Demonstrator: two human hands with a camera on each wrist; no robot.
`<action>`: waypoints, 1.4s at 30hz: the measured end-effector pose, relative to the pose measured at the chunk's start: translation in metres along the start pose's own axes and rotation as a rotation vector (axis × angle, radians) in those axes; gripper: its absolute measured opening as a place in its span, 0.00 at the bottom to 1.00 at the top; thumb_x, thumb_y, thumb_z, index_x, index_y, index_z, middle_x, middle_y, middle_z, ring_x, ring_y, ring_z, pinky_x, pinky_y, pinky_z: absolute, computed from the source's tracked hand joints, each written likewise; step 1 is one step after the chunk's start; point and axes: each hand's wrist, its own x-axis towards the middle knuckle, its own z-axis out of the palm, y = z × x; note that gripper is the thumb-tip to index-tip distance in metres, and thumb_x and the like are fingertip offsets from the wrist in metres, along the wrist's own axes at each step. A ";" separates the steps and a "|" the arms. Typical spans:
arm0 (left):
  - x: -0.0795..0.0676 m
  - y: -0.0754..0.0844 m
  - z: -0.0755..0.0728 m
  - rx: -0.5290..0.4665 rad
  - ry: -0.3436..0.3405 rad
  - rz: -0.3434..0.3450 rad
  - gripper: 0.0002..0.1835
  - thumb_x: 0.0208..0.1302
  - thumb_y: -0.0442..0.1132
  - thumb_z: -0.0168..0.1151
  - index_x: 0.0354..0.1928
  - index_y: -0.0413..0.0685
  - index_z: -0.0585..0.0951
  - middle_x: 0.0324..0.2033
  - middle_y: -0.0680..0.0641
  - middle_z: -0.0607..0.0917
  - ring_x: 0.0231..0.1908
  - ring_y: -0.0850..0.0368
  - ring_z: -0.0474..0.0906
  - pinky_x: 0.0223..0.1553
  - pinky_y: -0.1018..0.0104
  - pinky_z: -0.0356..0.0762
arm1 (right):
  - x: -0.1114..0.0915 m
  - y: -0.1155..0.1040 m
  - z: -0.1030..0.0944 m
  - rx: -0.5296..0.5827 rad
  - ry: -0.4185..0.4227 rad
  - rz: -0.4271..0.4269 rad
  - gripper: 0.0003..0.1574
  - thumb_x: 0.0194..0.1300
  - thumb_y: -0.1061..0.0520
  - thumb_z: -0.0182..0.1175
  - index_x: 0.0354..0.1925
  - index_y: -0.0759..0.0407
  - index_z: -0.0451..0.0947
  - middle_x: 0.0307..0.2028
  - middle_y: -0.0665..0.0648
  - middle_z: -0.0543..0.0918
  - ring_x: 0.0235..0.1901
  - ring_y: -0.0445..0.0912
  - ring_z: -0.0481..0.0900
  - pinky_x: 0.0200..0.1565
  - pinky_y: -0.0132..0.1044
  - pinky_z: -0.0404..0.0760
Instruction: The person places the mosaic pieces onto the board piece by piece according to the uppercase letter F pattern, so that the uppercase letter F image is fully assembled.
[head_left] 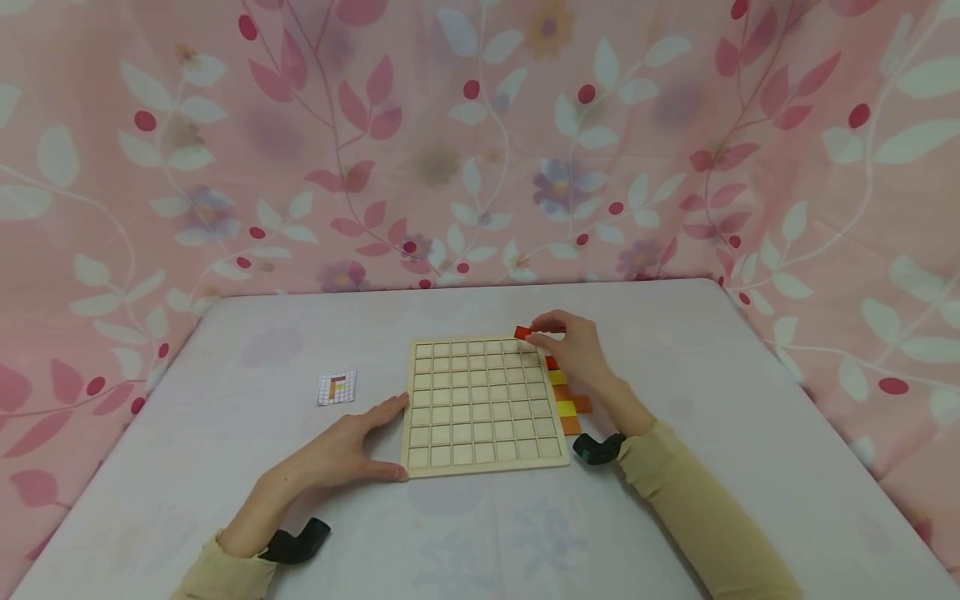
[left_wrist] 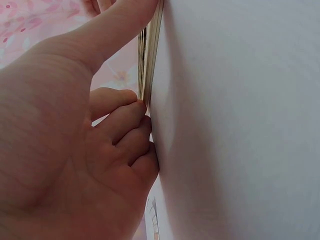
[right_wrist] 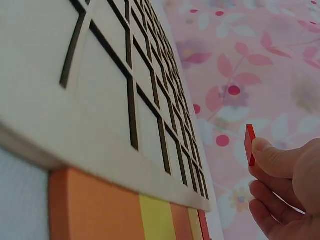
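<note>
My right hand (head_left: 576,348) pinches a small red square tile (head_left: 522,332) between thumb and fingers, at the far right corner of a wooden grid board (head_left: 486,472). In the right wrist view the tile (right_wrist: 249,145) stands on edge, raised from the board's surface. My left hand (head_left: 336,448) touches the board's left side, with the thumb at the near left corner and the fingers farther up the edge. From the left wrist view, those fingers (left_wrist: 131,120) lie against the board's thin side. Every visible square of the grid is bare wood.
Along the board's right side lies a column of orange, yellow (head_left: 566,408) and red tiles, partly under my right arm. Left of the board is a small printed pattern card (head_left: 336,388). Floral cloth (head_left: 480,150) hangs behind the white-covered table (head_left: 247,333).
</note>
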 end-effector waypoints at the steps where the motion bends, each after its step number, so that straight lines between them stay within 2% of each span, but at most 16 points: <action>1: 0.000 0.000 0.000 0.001 0.000 0.002 0.59 0.47 0.63 0.76 0.78 0.52 0.58 0.76 0.46 0.60 0.76 0.45 0.54 0.73 0.44 0.57 | 0.001 -0.001 0.003 0.009 -0.001 -0.005 0.13 0.64 0.53 0.70 0.45 0.56 0.84 0.43 0.55 0.87 0.48 0.51 0.79 0.56 0.48 0.79; 8: 0.000 -0.001 0.000 -0.002 -0.001 0.003 0.60 0.46 0.64 0.76 0.78 0.53 0.58 0.76 0.46 0.60 0.76 0.45 0.54 0.73 0.44 0.57 | 0.006 -0.011 0.018 0.041 -0.021 -0.045 0.13 0.63 0.53 0.71 0.44 0.58 0.84 0.43 0.57 0.87 0.50 0.53 0.81 0.55 0.50 0.80; 15: 0.000 -0.001 0.001 -0.001 -0.007 -0.010 0.60 0.46 0.66 0.75 0.78 0.55 0.57 0.76 0.48 0.60 0.76 0.46 0.54 0.73 0.44 0.57 | 0.007 -0.017 0.027 0.062 -0.036 -0.022 0.14 0.62 0.53 0.71 0.43 0.58 0.84 0.43 0.57 0.87 0.49 0.52 0.82 0.53 0.47 0.81; 24: 0.000 -0.002 0.001 0.010 -0.001 -0.010 0.60 0.46 0.67 0.75 0.78 0.56 0.57 0.76 0.48 0.60 0.76 0.46 0.55 0.73 0.43 0.57 | 0.006 -0.008 0.034 0.065 -0.081 0.038 0.13 0.61 0.52 0.72 0.43 0.54 0.84 0.42 0.53 0.87 0.49 0.49 0.83 0.50 0.44 0.82; 33: 0.000 -0.001 0.001 -0.001 -0.006 -0.019 0.59 0.47 0.65 0.75 0.78 0.56 0.57 0.77 0.48 0.60 0.76 0.46 0.54 0.73 0.43 0.56 | 0.005 0.005 0.039 0.104 -0.170 -0.007 0.11 0.63 0.55 0.70 0.43 0.55 0.83 0.42 0.53 0.87 0.44 0.47 0.86 0.51 0.42 0.83; 38: -0.001 0.000 0.000 -0.004 -0.006 -0.019 0.59 0.46 0.65 0.76 0.78 0.55 0.57 0.76 0.48 0.60 0.76 0.46 0.54 0.73 0.43 0.57 | 0.003 0.007 0.040 0.065 -0.185 -0.021 0.10 0.62 0.53 0.71 0.42 0.52 0.84 0.40 0.50 0.88 0.43 0.45 0.86 0.50 0.41 0.83; 42: -0.001 0.000 0.001 -0.006 -0.007 -0.016 0.59 0.47 0.65 0.76 0.78 0.55 0.57 0.77 0.48 0.60 0.76 0.46 0.54 0.73 0.43 0.56 | 0.003 0.007 0.040 0.044 -0.195 -0.051 0.11 0.61 0.55 0.71 0.43 0.54 0.85 0.41 0.52 0.87 0.44 0.47 0.86 0.50 0.41 0.84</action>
